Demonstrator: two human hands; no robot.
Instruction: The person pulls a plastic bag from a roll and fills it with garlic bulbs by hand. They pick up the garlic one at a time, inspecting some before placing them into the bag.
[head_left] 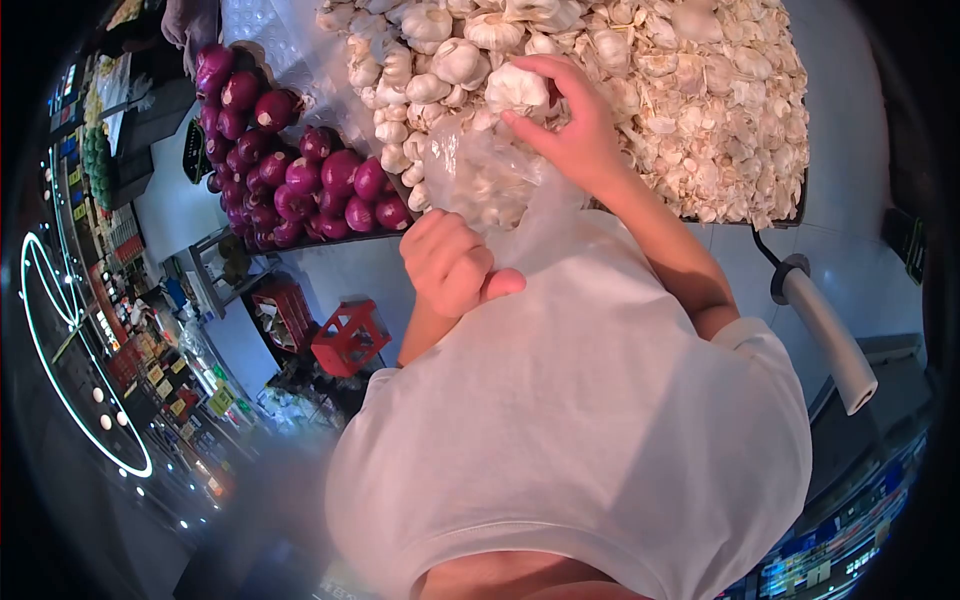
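In the head view, the person's right hand reaches over the near part of a broad garlic display and pinches a garlic bulb between the thumb, on its near side, and the fingers, which curve over its far right edge. The bulb is plump and rounded, creamy white and brighter than most of its neighbours, with papery skin and an uneven, lobed outline. It sits just beyond a clear plastic bag, at the near left part of the display. The bag is thin, crinkled and shiny where light catches it; pale, rounded shapes show through, though it is hard to tell whether they lie inside the film or behind it. The person's left hand is nearer and further left, beside the bag, its fingers curled into a fist and its thumb sticking out to the right; whether the film is caught in those fingers cannot be told. Around the pinched bulb and to its left lie whole garlic bulbs, packed closely, while the right side of the display is covered with smaller, flaky garlic pieces. To the left stand heaped purple onions, glossy and round, with a sheet of bubble wrap beyond them. A pale roll hangs at the near right, and a red crate stands lower down, at the near left.
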